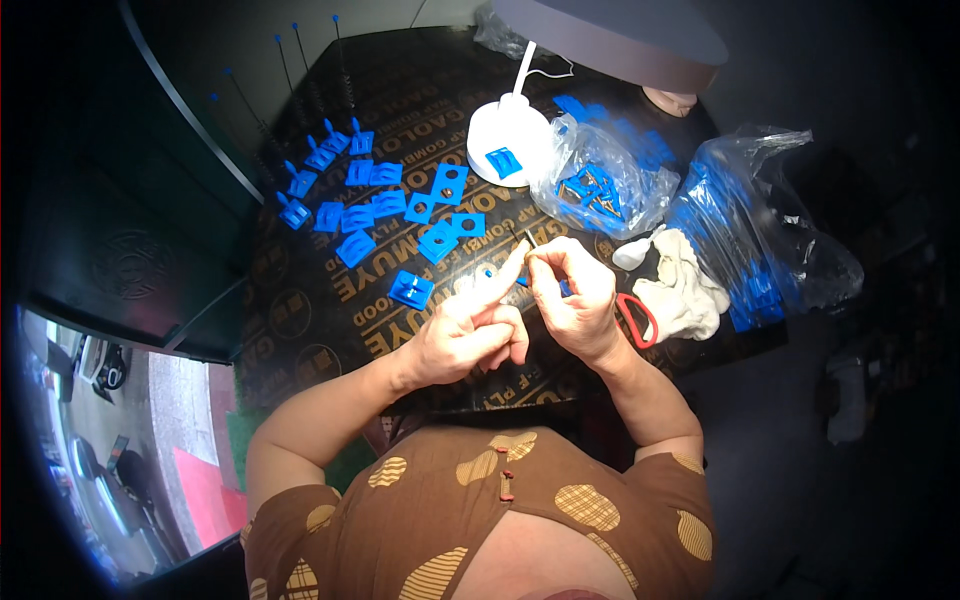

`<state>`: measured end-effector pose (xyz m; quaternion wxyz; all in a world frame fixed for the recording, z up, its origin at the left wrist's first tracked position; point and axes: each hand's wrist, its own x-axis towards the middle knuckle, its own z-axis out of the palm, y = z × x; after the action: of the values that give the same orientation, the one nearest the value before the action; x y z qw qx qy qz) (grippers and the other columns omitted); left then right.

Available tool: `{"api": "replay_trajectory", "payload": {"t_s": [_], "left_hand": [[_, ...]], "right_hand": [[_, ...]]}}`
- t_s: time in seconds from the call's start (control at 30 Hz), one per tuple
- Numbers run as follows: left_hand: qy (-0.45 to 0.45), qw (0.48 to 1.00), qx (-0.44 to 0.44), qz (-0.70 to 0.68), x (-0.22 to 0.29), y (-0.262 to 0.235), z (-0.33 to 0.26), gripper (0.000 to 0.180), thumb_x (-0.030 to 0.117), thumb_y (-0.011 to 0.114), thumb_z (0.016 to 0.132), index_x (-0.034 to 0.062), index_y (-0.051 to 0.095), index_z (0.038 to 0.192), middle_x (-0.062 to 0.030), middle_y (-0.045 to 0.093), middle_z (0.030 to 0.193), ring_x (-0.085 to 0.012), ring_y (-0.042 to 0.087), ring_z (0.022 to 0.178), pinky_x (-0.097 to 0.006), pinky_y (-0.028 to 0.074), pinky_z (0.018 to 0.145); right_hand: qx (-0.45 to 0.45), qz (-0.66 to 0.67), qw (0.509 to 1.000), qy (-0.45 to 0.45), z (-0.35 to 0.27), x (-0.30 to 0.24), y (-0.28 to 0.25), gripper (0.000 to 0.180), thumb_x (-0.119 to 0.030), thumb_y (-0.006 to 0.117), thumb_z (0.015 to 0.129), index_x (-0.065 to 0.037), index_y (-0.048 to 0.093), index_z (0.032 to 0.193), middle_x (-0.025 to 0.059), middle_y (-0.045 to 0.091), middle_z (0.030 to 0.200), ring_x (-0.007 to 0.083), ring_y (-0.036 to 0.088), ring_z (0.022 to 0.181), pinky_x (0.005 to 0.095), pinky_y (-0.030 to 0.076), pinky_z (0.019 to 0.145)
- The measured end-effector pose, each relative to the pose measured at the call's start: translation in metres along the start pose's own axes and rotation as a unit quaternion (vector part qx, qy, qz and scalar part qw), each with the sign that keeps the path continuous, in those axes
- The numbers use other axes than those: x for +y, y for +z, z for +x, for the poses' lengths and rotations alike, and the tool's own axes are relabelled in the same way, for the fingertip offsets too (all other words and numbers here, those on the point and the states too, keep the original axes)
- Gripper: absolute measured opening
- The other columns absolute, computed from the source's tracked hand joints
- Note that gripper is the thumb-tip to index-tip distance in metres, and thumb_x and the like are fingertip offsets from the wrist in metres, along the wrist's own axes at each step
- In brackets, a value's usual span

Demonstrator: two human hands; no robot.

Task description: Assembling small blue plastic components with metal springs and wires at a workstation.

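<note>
At the middle of the table my right hand [578, 300] pinches a small thin dark-and-brass piece [531, 238] between thumb and fingers. My left hand [465, 338] is beside it. Its index finger points out to the right hand's fingertips, and its other fingers curl in under the thumb. Whether those curled fingers hold anything is hidden. Small blue bits show just behind and between the hands. Nearest the left hand lies a blue plastic clip-like part [411, 289]. Beyond it are flat blue plates with round holes [438, 241] and several folded blue parts [358, 217].
A white lamp base [490, 125] carries one blue part [504, 162]; the lamp's broad head [620, 40] overhangs the back. A clear bag [640, 200] holds blue and brass-coloured parts. Farther right are a white glove [690, 290] with red cuff and a larger bag [750, 230] of blue pieces.
</note>
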<state>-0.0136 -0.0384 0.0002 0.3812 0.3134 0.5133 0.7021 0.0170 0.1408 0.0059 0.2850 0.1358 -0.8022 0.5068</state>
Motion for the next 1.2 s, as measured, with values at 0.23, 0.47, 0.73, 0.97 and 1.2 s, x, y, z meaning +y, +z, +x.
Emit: {"api": "replay_trajectory", "payload": {"t_s": [0.23,0.47,0.73,0.97,1.2], "left_hand": [[0.034,0.983,-0.012,-0.178,-0.002,-0.007,0.004,0.076,0.009,0.053,0.091,0.0092,0.007,0.151,-0.0201,0.063,0.072,-0.0187,0.056,0.053,-0.025,0.047,0.052],[0.030,0.988,-0.006,-0.149,0.002,-0.004,0.004,0.076,0.006,0.051,0.091,0.0090,0.005,0.151,-0.0186,0.063,0.074,-0.0160,0.054,0.053,-0.024,0.046,0.053],[0.123,0.963,0.067,0.232,-0.010,0.001,0.004,0.068,-0.005,0.041,0.087,-0.0034,0.011,0.148,-0.0068,0.059,0.073,-0.0146,0.052,0.058,-0.026,0.045,0.059],[0.213,0.899,0.102,0.368,-0.019,-0.003,0.008,0.066,-0.008,0.046,0.081,-0.0086,0.023,0.143,-0.0114,0.058,0.070,-0.0243,0.058,0.060,-0.033,0.048,0.062],[0.234,0.887,0.096,0.387,-0.018,-0.003,0.008,0.064,-0.008,0.047,0.082,-0.0100,0.025,0.141,-0.0121,0.058,0.071,-0.0252,0.058,0.061,-0.035,0.048,0.061]], "right_hand": [[0.030,0.022,0.999,-0.035,-0.001,0.004,0.007,0.007,0.006,0.060,0.082,0.004,0.060,0.089,0.0109,0.061,0.074,0.0165,0.059,0.060,0.0264,0.047,0.055],[0.022,-0.062,0.995,-0.080,0.003,-0.002,0.004,0.013,0.007,0.064,0.078,0.005,0.061,0.090,0.0129,0.061,0.076,0.0216,0.060,0.062,0.0291,0.048,0.056],[0.022,-0.142,0.973,-0.181,0.003,0.001,0.004,0.017,0.007,0.068,0.074,0.004,0.062,0.090,0.0143,0.062,0.077,0.0285,0.062,0.067,0.0348,0.051,0.059],[-0.022,-0.181,0.965,-0.188,0.002,-0.001,0.003,0.016,0.005,0.068,0.074,0.004,0.062,0.089,0.0125,0.062,0.076,0.0275,0.061,0.066,0.0347,0.051,0.057],[-0.037,-0.159,0.974,-0.160,0.001,-0.002,0.001,0.014,0.003,0.068,0.074,0.003,0.060,0.085,0.0125,0.059,0.072,0.0283,0.060,0.062,0.0356,0.049,0.055]]}}
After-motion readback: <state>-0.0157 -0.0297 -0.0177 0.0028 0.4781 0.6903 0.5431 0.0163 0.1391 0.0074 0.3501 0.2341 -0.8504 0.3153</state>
